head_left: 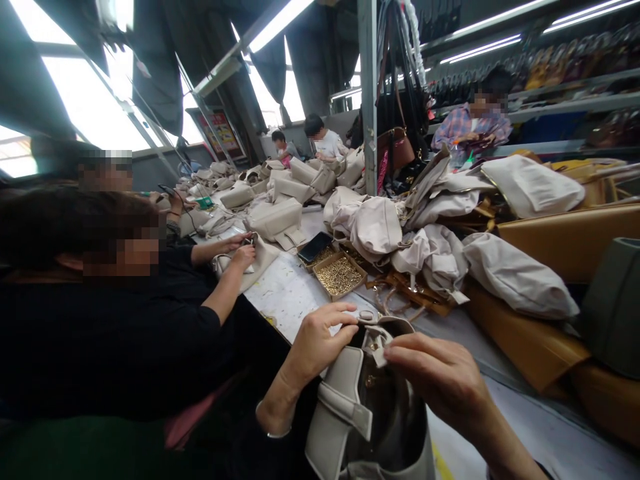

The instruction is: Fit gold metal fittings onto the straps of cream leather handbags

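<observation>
A light grey handbag (337, 407) stands in front of me with its mouth open, dark lining showing inside. My left hand (317, 340) grips the far rim of the bag, fingers bent over the edge near a small metal ring fitting. Pinched in the fingertips of my right hand (440, 370) is a pale strap tab (379, 350) with gold-coloured hardware, above the opening. A shallow box of small gold metal fittings (340, 275) sits on the table beyond the bag, and a phone (315, 247) lies beside it.
White worktable (275, 300) runs ahead, heaped with pale bags (275, 217). Tan leather pieces (530, 333) and cream bags (520, 273) crowd the right. At my left a co-worker in black (125, 347) handles another bag; other people sit farther back. A metal post (369, 100) rises from the table.
</observation>
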`<move>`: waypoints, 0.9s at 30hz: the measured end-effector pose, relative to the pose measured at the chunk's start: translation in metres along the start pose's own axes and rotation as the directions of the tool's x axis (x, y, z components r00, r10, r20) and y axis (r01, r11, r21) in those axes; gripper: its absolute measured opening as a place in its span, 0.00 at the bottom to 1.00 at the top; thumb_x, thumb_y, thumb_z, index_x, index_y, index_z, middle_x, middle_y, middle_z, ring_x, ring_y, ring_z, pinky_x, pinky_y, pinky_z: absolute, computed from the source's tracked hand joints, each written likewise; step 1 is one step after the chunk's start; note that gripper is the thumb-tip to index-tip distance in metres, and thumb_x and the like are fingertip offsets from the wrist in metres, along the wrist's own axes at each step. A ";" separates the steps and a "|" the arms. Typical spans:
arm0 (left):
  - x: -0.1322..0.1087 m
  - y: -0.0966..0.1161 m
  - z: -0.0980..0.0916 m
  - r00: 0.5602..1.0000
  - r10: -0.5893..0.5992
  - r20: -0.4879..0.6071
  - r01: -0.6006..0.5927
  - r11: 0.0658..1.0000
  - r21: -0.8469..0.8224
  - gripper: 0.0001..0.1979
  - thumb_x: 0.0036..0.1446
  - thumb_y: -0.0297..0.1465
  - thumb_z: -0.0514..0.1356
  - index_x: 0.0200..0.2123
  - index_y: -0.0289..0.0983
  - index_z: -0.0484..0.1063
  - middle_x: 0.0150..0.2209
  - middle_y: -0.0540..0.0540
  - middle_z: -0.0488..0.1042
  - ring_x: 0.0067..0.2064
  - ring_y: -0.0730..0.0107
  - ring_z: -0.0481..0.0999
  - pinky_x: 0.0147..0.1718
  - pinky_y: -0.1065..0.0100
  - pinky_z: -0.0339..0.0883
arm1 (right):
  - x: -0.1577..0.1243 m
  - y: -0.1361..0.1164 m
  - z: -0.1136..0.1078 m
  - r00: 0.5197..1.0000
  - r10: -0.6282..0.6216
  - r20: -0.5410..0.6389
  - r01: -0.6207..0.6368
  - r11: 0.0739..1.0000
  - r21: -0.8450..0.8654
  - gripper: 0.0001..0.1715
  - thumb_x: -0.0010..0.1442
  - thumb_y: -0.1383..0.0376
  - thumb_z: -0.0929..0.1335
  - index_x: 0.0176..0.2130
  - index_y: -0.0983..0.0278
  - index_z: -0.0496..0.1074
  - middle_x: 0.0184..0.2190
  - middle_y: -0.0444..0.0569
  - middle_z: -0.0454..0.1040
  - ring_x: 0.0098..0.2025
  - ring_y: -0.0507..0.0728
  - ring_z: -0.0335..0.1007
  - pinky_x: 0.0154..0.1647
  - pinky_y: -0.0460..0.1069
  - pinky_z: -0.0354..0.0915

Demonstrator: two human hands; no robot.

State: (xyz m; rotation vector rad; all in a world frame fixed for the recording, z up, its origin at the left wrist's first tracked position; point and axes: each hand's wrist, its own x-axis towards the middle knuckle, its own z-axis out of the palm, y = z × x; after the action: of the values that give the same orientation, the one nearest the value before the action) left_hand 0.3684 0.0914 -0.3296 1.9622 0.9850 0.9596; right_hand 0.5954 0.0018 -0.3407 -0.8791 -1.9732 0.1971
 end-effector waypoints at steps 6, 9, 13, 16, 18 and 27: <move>0.005 0.000 0.006 0.992 -0.023 0.121 0.054 0.963 -0.263 0.12 0.57 0.28 0.69 0.45 0.39 0.84 0.51 0.41 0.81 0.56 0.57 0.78 0.60 0.61 0.67 | 0.003 0.004 0.002 0.993 0.101 -0.057 -0.082 0.960 0.267 0.15 0.68 0.74 0.65 0.50 0.57 0.74 0.41 0.50 0.78 0.39 0.55 0.78 0.38 0.46 0.72; 0.007 0.001 0.013 0.982 -0.007 0.190 0.070 0.943 -0.326 0.08 0.58 0.32 0.69 0.42 0.39 0.85 0.51 0.41 0.81 0.55 0.57 0.78 0.59 0.61 0.68 | 0.004 0.010 0.009 0.989 0.124 -0.077 -0.093 0.941 0.325 0.14 0.68 0.73 0.67 0.48 0.57 0.75 0.41 0.49 0.78 0.41 0.56 0.78 0.41 0.46 0.72; 0.006 0.001 0.021 0.983 -0.034 0.178 0.105 0.908 -0.405 0.08 0.61 0.35 0.67 0.38 0.38 0.86 0.45 0.41 0.83 0.53 0.56 0.79 0.59 0.60 0.67 | 0.005 0.013 0.012 0.986 0.146 -0.076 -0.110 0.928 0.356 0.11 0.69 0.71 0.67 0.47 0.57 0.75 0.40 0.49 0.77 0.41 0.55 0.77 0.42 0.46 0.71; 0.003 0.002 0.022 0.981 -0.051 0.190 0.125 0.908 -0.400 0.10 0.62 0.36 0.66 0.37 0.37 0.85 0.43 0.41 0.83 0.53 0.55 0.78 0.58 0.61 0.66 | 0.006 0.009 0.007 0.995 0.084 0.053 -0.097 0.936 0.337 0.11 0.71 0.69 0.64 0.48 0.58 0.74 0.41 0.50 0.77 0.40 0.56 0.76 0.40 0.47 0.71; 0.000 0.004 0.022 0.979 -0.054 0.198 0.126 0.919 -0.373 0.10 0.62 0.35 0.65 0.36 0.36 0.84 0.43 0.41 0.82 0.50 0.57 0.78 0.55 0.62 0.68 | 0.008 0.005 0.002 0.985 0.032 0.168 -0.082 0.952 0.296 0.12 0.71 0.69 0.62 0.47 0.58 0.73 0.41 0.51 0.77 0.40 0.56 0.75 0.39 0.47 0.69; -0.010 0.010 0.028 0.983 -0.169 -0.070 0.151 0.966 -0.207 0.06 0.58 0.29 0.65 0.30 0.37 0.83 0.36 0.44 0.81 0.41 0.60 0.78 0.45 0.66 0.69 | 0.015 -0.002 -0.005 0.929 0.041 0.368 -0.117 0.975 0.188 0.13 0.69 0.72 0.63 0.47 0.58 0.73 0.47 0.52 0.77 0.46 0.57 0.76 0.45 0.48 0.71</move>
State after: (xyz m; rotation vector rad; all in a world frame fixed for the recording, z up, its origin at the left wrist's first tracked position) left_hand 0.3909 0.0709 -0.3365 1.6593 1.0358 1.0184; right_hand 0.5938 0.0092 -0.3265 -0.8301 -2.2060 0.6416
